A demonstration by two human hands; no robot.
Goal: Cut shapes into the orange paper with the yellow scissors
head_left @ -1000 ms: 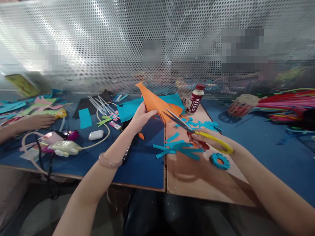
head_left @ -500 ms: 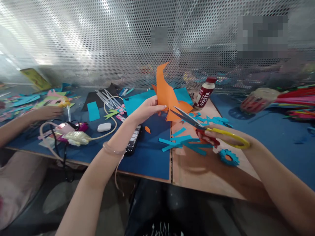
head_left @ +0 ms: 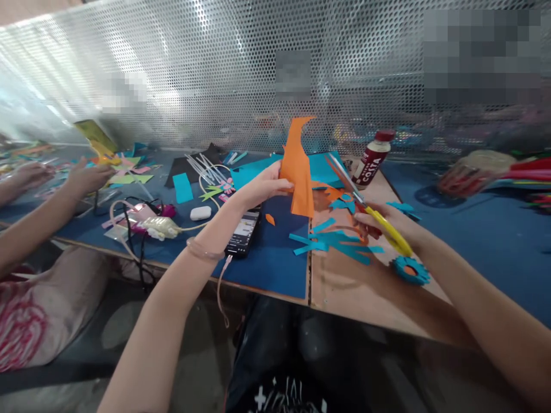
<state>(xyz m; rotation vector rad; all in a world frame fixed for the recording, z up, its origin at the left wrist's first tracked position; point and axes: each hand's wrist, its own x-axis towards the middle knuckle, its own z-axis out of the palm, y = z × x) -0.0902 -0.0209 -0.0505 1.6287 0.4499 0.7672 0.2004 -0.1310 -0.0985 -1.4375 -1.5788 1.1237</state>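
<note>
Since half a second ago the folded orange paper sheet has turned more upright in my left hand, and my right hand has pulled the yellow-handled scissors away from it, blades now pointing up and left, clear of the paper. My left hand pinches the orange sheet at its left edge, thumb on top and fingers curled, holding it above the seam where the blue mat meets the bare wooden counter. My right hand is closed through the scissor handles; I can't tell how far the blades are parted, they look nearly together. Teal paper strips lie on the counter just below the scissors. A teal gear-shaped cutout with an orange centre sits just beside my right wrist. A black smartphone lies under my left forearm. A brown bottle with a red cap stands behind the scissors near the perforated metal screen. Another person's hand rests far left, among paper scraps.
</note>
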